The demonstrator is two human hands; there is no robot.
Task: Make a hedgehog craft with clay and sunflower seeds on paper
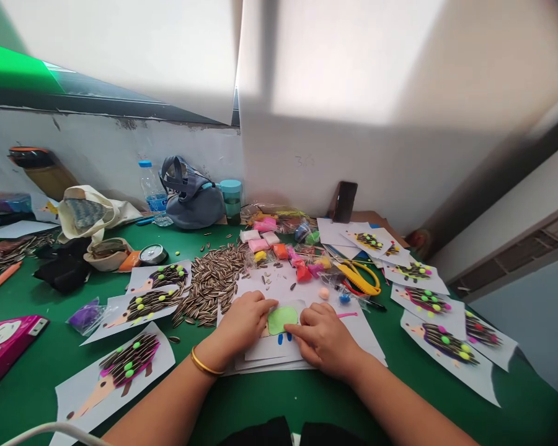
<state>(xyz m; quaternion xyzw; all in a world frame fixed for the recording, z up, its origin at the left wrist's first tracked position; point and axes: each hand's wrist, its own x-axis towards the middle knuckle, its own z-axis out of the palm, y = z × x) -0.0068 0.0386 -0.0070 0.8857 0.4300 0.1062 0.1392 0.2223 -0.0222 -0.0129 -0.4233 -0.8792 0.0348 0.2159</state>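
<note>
A flat light-green patch of modelling clay lies on a white sheet of paper in front of me. Two short blue clay strips sit just below it, and a bit of skin-coloured clay shows at its left side, partly covered by my fingers. My left hand rests on the sheet at the patch's left, fingers extended and holding nothing. From the right, my right hand touches the patch's lower right edge with an outstretched index finger, its other fingers bent.
Sunflower seeds are heaped to the left. Beyond the paper lie clay packets and yellow-handled scissors. Hedgehog pictures stand on both sides, including a large one at left. A phone leans on the wall near a blue bag.
</note>
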